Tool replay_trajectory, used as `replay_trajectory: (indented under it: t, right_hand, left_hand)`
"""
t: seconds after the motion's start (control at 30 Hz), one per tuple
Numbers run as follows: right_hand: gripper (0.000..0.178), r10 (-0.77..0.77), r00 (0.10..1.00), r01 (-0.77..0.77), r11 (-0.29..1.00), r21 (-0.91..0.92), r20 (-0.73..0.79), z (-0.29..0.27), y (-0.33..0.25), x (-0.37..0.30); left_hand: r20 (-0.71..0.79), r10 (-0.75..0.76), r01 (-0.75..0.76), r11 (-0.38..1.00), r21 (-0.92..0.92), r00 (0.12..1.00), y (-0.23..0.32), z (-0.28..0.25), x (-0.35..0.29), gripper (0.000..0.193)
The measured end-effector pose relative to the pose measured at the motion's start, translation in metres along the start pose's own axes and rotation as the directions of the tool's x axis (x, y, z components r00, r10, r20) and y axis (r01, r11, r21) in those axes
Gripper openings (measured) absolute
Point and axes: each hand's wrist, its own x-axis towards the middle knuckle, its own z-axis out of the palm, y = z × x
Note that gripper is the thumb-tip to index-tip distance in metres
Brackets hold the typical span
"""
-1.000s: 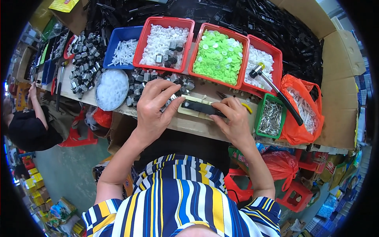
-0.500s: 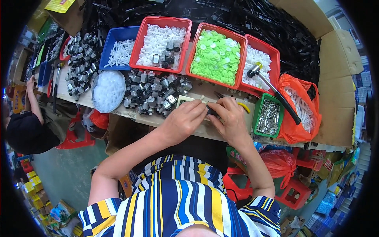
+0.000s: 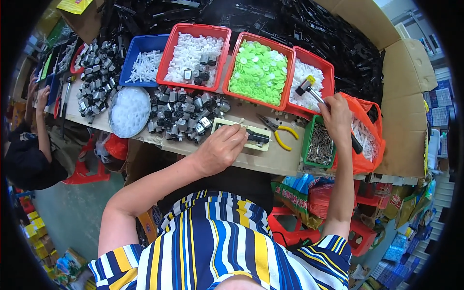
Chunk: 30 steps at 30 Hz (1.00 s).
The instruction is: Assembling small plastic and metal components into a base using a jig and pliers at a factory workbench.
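A cream rectangular fixture [image 3: 261,146] lies at the table's near edge with a long black plastic part [image 3: 258,137] set in it. My left hand [image 3: 223,149] is closed over the left end of that part, its fingertips pressed together; any small piece between them is hidden. To the right, my right hand [image 3: 336,116] has its fingers wrapped round the handle of a hammer [image 3: 316,94] with a yellow-and-black head. The hammer lies across a red bin and the rim of a green bin. Yellow-handled pliers [image 3: 286,137] rest open on the table between my hands.
Bins hold white pegs [image 3: 146,66], white plastic parts [image 3: 195,50], green discs [image 3: 258,72] and metal pins [image 3: 320,145]. Small motors [image 3: 181,113] are heaped beside a clear round tub [image 3: 129,112]. Black parts [image 3: 232,14] pile up behind. A co-worker [image 3: 34,157] is at far left.
My right hand has left the fixture and moved right to the hammer, uncovering the black part and the pliers. The left hand stays at the fixture.
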Motion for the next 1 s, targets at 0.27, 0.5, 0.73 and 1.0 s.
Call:
replay_trajectory:
  t: [0.27, 0.5, 0.73, 1.0]
  right_hand:
    - [0.025, -0.099, 0.995, 0.074, 0.856, 0.511, 0.022, -0.022, -0.076, -0.079]
    - [0.039, -0.223, 0.975, 0.216, 0.941, 0.259, -0.004, -0.029, -0.109, -0.100]
    - [0.047, -0.192, 0.981, 0.177, 0.945, 0.274, 0.028, 0.000, -0.114, -0.115]
    - [0.037, -0.113, 0.991, 0.085, 0.948, 0.306, 0.074, -0.001, -0.116, -0.118]
  left_hand:
    - [-0.020, 0.012, -0.012, 1.000, 0.020, 1.000, -0.002, 0.001, 0.000, 0.031]
    - [-0.050, 0.045, -0.041, 0.996, 0.077, 0.998, -0.003, 0.005, -0.001, 0.034]
    - [-0.051, 0.054, -0.049, 0.994, 0.100, 0.997, 0.000, 0.006, -0.001, 0.035]
    - [-0.070, 0.067, -0.059, 0.993, 0.101, 0.995, 0.001, 0.004, 0.001, 0.036]
